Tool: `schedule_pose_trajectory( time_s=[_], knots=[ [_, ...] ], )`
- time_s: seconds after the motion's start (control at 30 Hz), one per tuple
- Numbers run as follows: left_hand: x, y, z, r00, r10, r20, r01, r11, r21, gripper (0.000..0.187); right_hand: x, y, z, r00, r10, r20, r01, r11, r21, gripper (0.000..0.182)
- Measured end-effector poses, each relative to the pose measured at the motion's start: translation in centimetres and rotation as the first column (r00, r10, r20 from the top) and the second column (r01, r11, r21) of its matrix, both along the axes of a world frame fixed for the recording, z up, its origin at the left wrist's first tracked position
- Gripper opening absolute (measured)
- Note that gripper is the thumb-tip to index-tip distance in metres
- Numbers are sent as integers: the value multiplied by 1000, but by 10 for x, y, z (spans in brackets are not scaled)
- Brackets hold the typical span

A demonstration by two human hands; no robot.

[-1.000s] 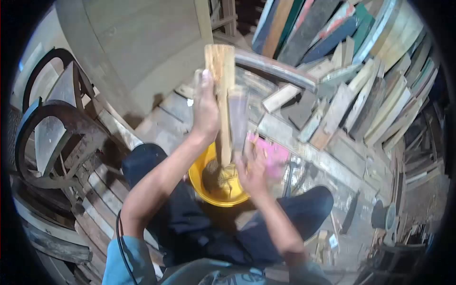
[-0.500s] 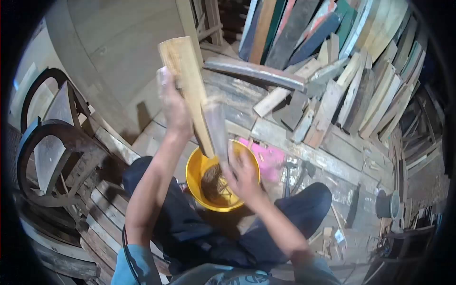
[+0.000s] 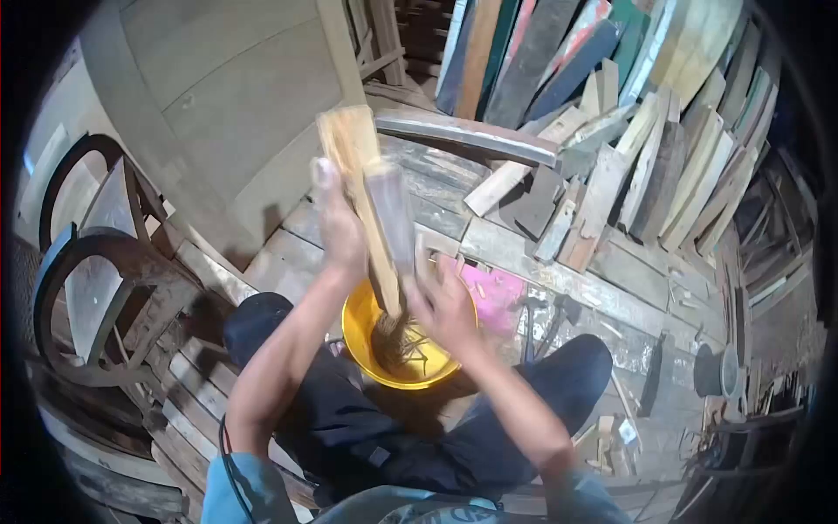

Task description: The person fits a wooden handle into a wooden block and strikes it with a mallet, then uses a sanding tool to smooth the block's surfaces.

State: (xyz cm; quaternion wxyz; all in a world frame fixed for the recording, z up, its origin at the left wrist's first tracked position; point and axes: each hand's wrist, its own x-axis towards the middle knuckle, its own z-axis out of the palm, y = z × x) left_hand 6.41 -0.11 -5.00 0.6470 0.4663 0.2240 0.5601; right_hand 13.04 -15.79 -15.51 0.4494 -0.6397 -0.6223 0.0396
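Observation:
My left hand (image 3: pixel 340 229) is wrapped round the left side of a pale wooden block (image 3: pixel 353 144), which stands tilted over a yellow bucket (image 3: pixel 356 336). In my right hand (image 3: pixel 449 310) is the lower end of a flat greyish blade-like tool (image 3: pixel 393 210), blurred by motion. The tool lies along the right side of the block. Brown shavings or fibres (image 3: pixel 397 345) show inside the bucket. The block's lower end reaches down to the bucket's mouth.
A pink sheet (image 3: pixel 493 293) lies behind the bucket, with hammers (image 3: pixel 532 323) at its right. Wood offcuts (image 3: pixel 598 205) and upright boards (image 3: pixel 541 61) crowd the upper right. Curved dark wooden frames (image 3: pixel 65 306) stand at the left. A grey metal cup (image 3: pixel 716 374) sits far right.
The wooden block and my left hand have moved down and slightly right, towards the bucket. The tool's upper end sits a little higher, and my right hand is slightly lower.

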Motion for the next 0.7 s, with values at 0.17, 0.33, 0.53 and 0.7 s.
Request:
schedule_pose_trajectory(
  time_s=[0.17, 0.33, 0.53, 0.7],
  knots=[
    [-10, 27, -3, 989, -118, 84, 121, 992, -27, 52, 7, 5, -7, 992, -7, 125, -21, 975, 220, 54],
    [13, -4, -38, 995, -8, -96, 7, 1000, -10, 56, 38, 38, 64, 994, -24, -102, 39, 989, 145, 55],
    [4, 8, -21, 999, -49, 10, 49, 999, 20, 54, 8, 10, -6, 994, -41, 97, 14, 964, 265, 55],
    [28, -23, -46, 979, -58, -197, 83, 990, 117, 53, 44, 36, 46, 987, -96, -125, 120, 974, 194, 52]
  ],
)
